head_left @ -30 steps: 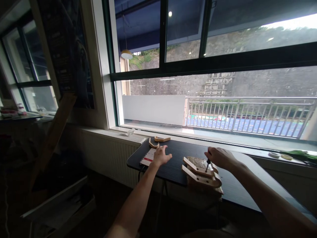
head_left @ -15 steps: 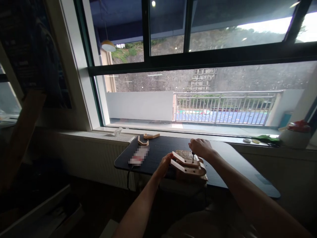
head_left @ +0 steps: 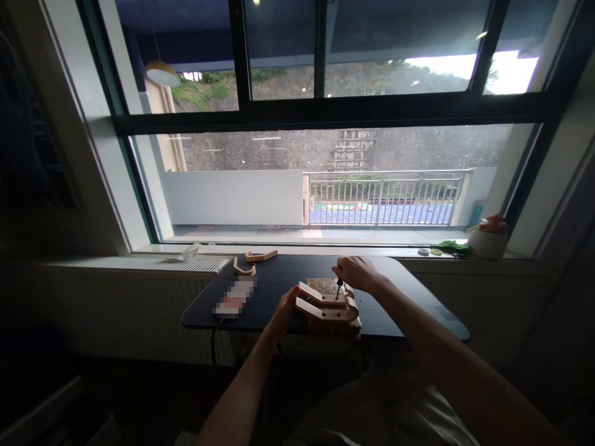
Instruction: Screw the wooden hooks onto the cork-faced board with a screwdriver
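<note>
A pale U-shaped wooden piece [head_left: 330, 314] with dark holes along its arms lies near the front edge of the dark table [head_left: 385, 322]. My left hand [head_left: 284, 311] grips the left ends of its arms. From above, my right hand [head_left: 357, 271] is closed around the handle of a screwdriver [head_left: 339, 290]. Its shaft stands nearly upright, and the tip meets the rear arm of the wooden piece. Under the wood is a sheet of bubble wrap [head_left: 323, 285]. Whether a screw sits below the tip is too small to tell.
Two bent wooden pieces, one farther back [head_left: 261, 255] and one nearer [head_left: 244, 267], lie at the table's back left. A blurred-out flat object [head_left: 235, 297] with a cable is at the left. A white pot [head_left: 488, 238] and tape rolls [head_left: 423, 251] stand on the windowsill.
The camera has turned right, so everything sits farther left in view. My right hand is still on the screwdriver, whose dark handle now shows more below the fist. My left hand keeps its grip.
</note>
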A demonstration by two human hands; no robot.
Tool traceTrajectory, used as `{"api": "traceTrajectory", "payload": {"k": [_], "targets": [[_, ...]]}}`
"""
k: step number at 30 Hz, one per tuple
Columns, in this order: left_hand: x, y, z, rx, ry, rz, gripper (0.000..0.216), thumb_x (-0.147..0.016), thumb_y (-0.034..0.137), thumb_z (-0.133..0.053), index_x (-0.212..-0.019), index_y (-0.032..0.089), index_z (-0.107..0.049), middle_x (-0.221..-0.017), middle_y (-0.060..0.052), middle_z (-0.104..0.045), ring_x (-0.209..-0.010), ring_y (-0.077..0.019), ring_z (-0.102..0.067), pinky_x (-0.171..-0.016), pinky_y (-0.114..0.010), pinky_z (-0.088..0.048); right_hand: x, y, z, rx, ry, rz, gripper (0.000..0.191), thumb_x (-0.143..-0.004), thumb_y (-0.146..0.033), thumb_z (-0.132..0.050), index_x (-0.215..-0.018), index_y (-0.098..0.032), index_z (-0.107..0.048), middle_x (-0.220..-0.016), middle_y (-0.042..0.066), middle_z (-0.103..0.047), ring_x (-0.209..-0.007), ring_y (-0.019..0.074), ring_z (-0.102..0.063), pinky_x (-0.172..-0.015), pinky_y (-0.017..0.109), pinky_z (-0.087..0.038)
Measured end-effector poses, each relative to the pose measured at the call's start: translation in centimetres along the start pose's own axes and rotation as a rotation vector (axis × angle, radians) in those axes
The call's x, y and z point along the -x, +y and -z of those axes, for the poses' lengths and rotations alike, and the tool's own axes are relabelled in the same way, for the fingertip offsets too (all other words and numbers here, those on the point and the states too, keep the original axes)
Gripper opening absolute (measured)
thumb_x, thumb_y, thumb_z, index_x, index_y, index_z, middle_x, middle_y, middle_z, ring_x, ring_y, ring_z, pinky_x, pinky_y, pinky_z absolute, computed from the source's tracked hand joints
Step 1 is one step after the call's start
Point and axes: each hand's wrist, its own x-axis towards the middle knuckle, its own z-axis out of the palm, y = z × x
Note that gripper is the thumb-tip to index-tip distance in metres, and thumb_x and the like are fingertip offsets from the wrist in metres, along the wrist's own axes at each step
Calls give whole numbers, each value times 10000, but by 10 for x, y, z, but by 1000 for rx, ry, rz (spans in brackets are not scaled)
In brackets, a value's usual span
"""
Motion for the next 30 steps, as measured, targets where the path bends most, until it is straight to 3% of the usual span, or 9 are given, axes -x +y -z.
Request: {"api": "traceTrajectory", "payload": {"k": [3,9,13,18,22,27,30], "targets": [[2,3,-1,-14,8,11,686,-789,686,-378,-1040,106,-648,-957,-108,-674,-909,-246,-591,-862,-337,-418,-2,-3,0,3,-7,-22,437,-925,-385,-288,-976,-127,-636,-955,162,-674,-868,253,-634,-666,301,-412],[3,4,0,1,-29,2,654,-811,661,-372,-1028,108,-646,-953,-105,-672,-888,-241,-593,-845,-342,-423,0,1,14,-30,-30,29,297,-840,-366,-464,-1022,-182,-609,-932,95,-686,-798,195,-634,-609,245,-386],[0,0,1,1,-17,-2,650,-798,667,-393,-982,103,-658,-969,-111,-669,-916,-249,-586,-852,-333,-422,-1,2,6,-59,-17,60,282,-877,-352,-411,-1027,-198,-594,-982,87,-677,-854,186,-624,-635,240,-377],[-2,-4,1,-7,26,0,624,-796,658,-407,-904,101,-666,-908,-101,-671,-874,-237,-592,-835,-325,-426,-6,-3,-10,-66,11,-41,410,-920,-397,-305,-1098,-123,-553,-996,158,-663,-889,238,-623,-655,282,-394],[1,3,-1,0,24,5,634,-780,671,-417,-912,101,-663,-881,-96,-673,-847,-237,-596,-823,-333,-429,-4,-3,-3,-51,20,-82,446,-919,-419,-299,-1011,-112,-608,-960,168,-673,-868,243,-632,-653,282,-403],[3,8,-3,16,2,7,654,-761,690,-424,-931,107,-667,-901,-99,-674,-853,-237,-594,-823,-325,-429,3,4,10,-58,26,23,324,-895,-372,-377,-1037,-195,-609,-968,86,-689,-824,186,-632,-633,242,-390],[2,3,-2,21,-10,-4,624,-789,663,-413,-914,106,-664,-881,-95,-674,-824,-228,-595,-799,-318,-434,3,5,6,-67,21,43,333,-907,-361,-359,-1055,-193,-606,-1011,100,-677,-876,195,-623,-663,249,-388]]}}
